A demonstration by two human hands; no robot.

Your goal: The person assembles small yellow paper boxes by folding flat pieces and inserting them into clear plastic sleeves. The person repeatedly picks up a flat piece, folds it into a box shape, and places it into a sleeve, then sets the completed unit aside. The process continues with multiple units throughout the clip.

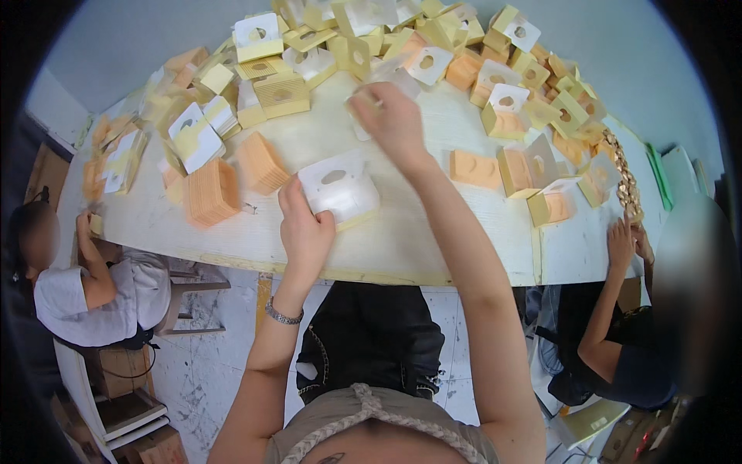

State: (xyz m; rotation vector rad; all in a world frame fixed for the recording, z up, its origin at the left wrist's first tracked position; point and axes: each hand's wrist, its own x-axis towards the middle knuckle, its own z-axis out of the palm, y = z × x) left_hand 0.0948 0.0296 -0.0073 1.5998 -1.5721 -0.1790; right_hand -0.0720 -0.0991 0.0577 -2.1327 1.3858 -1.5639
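My left hand (304,224) grips a small carton (340,189) by its left side, the thumb across its near edge. Its white inner flap, with an oval cut-out, faces up, and a pale yellow edge shows at the front. Out over the table, my right hand (390,120) is curled closed, a little blurred. Something pale shows around its fingers; I cannot tell whether it is in the hand or lies behind it. Left of the carton stand two stacks of peach-coloured cards (212,193), the nearer one beside my left hand.
Yellow cartons (282,94) are heaped along the table's (433,247) far side. Peach inserts (474,168) and open cartons (553,203) lie at right, near a row of gold-coloured pieces (627,182). One person (100,294) sits at left, another (626,356) at right.
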